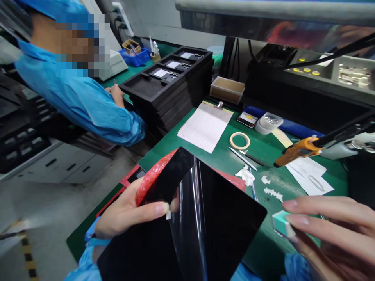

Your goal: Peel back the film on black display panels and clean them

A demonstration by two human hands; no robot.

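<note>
My left hand [129, 212] is closed on the left edge of a glossy black screen panel [228, 199], thumb on top. The panel is tilted above the bench. A clear film [191, 218] shows a raised, shiny fold across its middle, and a small white tab [168, 215] sits by my thumb tip. Behind the panel lies red bubble wrap [156, 171]. At the right, my right hand [331, 230] pinches a small teal-and-white block [280, 223] between thumb and fingers, apart from the panel. The block's exact kind is unclear.
On the green bench [166, 146] are a clipboard with paper [206, 127], a tape roll [239, 141], pens, white scraps [246, 175] and an orange-handled tool [299, 151]. Stacked black trays [175, 89] stand behind. A co-worker in blue [84, 101] is at the left.
</note>
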